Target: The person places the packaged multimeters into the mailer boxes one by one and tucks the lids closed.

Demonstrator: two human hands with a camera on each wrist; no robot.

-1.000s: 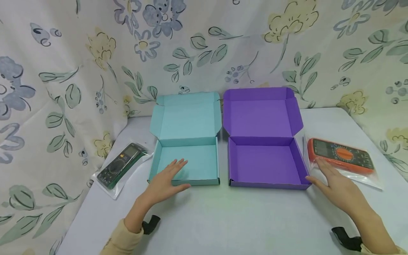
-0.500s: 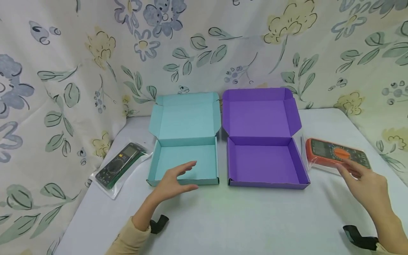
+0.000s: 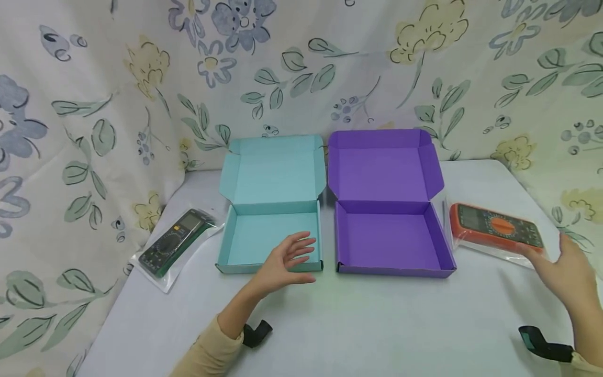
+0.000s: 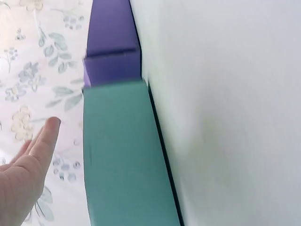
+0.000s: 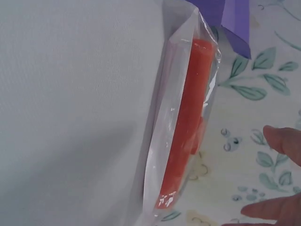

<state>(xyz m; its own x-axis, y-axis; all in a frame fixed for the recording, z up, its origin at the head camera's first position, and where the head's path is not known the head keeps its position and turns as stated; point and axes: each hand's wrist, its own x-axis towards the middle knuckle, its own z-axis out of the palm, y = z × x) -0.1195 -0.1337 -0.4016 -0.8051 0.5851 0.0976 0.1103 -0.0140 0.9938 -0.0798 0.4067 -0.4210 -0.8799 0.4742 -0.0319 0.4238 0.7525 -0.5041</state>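
Observation:
My left hand (image 3: 285, 262) hovers over the front right part of a teal cardboard box (image 3: 254, 235), thumb and fingers spread apart with nothing between them. Its fingers also show beside the teal box (image 4: 122, 150) in the left wrist view. My right hand (image 3: 567, 277) is at the right end of an orange multimeter (image 3: 499, 225) in a clear plastic bag. In the right wrist view, the visible fingers are apart from the bagged orange multimeter (image 5: 190, 113). A purple cardboard box (image 3: 386, 241) with its lid raised lies between the hands.
A dark green multimeter (image 3: 174, 243) in a clear bag lies left of the teal box, whose lid is also raised. Everything sits on a white table (image 3: 377, 324). A floral curtain (image 3: 301, 68) hangs behind and along the left side.
My left hand has moved right across the teal box's front. My right hand has shifted right, from the purple box's front corner to the orange multimeter's far end. Boxes and multimeters stay in place.

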